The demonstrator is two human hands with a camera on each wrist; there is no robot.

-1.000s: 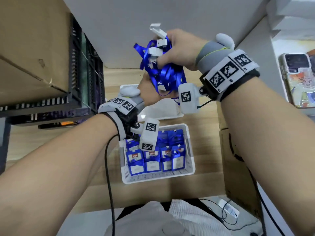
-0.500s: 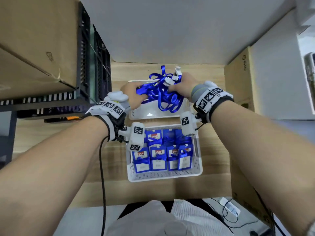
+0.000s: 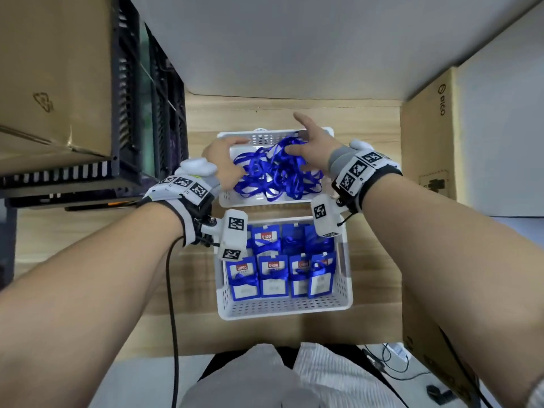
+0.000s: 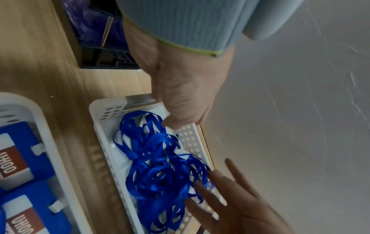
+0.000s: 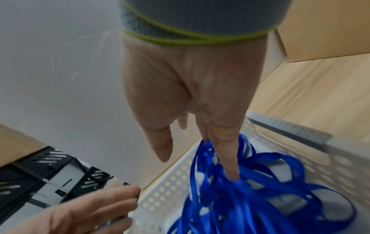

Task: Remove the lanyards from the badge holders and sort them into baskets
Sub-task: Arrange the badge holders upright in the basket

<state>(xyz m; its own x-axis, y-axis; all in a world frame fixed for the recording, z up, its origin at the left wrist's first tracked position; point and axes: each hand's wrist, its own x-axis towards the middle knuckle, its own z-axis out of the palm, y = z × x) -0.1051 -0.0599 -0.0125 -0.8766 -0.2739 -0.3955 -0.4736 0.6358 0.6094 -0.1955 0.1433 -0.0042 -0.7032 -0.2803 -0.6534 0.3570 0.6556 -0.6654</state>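
My left hand (image 3: 222, 160) and right hand (image 3: 312, 142) hover released, fingers spread, over the blue lanyards (image 3: 276, 172) heaped in the far basket (image 3: 265, 136) by the bench's back edge. Only my head view shows the near basket's (image 3: 282, 307) badge holders (image 3: 272, 275) in full.

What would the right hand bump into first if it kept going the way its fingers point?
Probably the tangle of blue lanyards: the right hand points down into the far basket, one fingertip already among the ribbons.
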